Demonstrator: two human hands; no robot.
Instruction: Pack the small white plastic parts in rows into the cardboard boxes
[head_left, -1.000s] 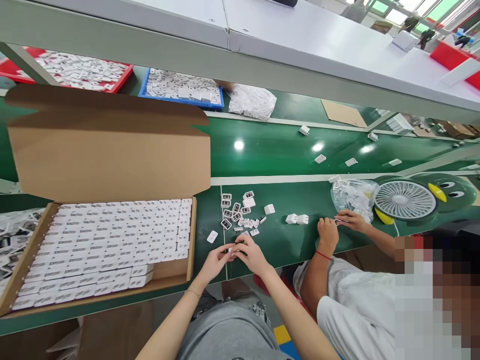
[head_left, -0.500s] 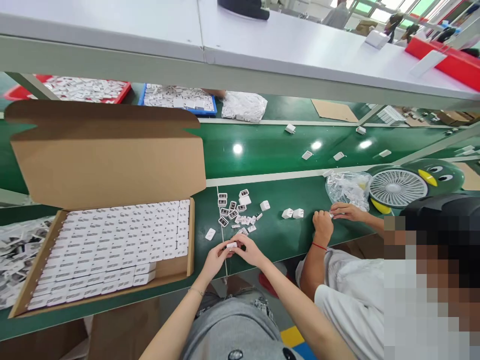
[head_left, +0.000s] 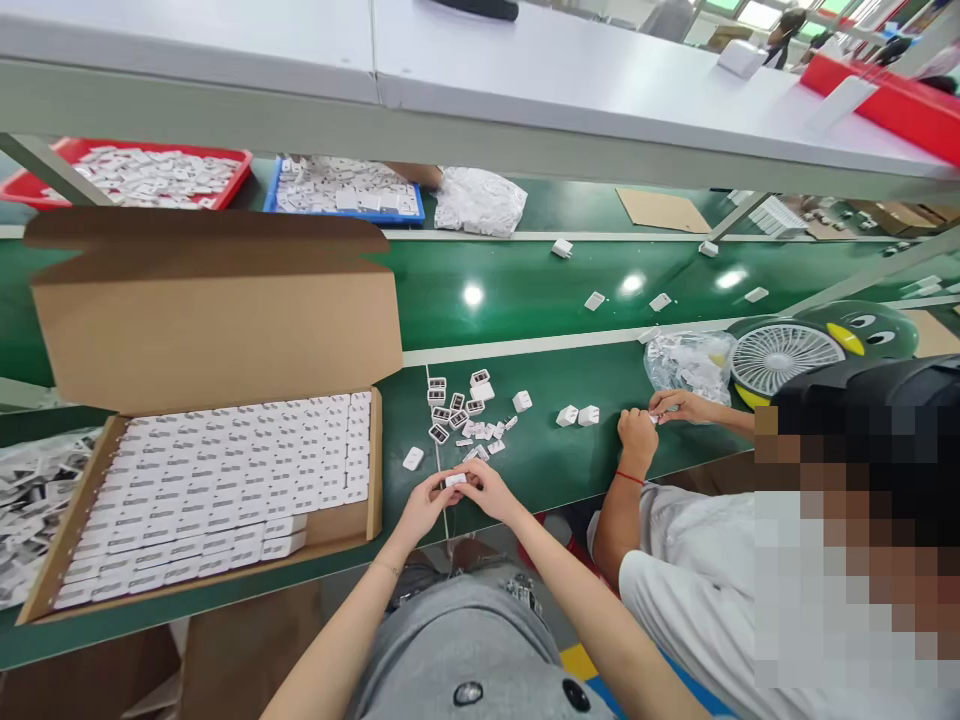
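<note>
My left hand (head_left: 424, 500) and my right hand (head_left: 486, 488) meet at the near edge of the green bench, both pinched on one small white plug part (head_left: 454, 480). Just beyond them lies a loose cluster of small white parts (head_left: 465, 415), and a single white part (head_left: 412, 458) rests to the left. An open cardboard box (head_left: 373, 470) on my left holds tight rows of white parts (head_left: 225, 470), with a gap at its near right corner.
A co-worker sits on my right, their hands (head_left: 652, 425) beside a clear plastic bag (head_left: 686, 365) and a white fan (head_left: 784, 358). A green conveyor belt (head_left: 525, 285) carries scattered white parts. Red (head_left: 142, 172) and blue (head_left: 341, 190) trays stand beyond it under a grey shelf (head_left: 450, 110).
The view has drifted, so everything sits a little further left. My hands stay together on the white part; the co-worker's hands stay by the bag.
</note>
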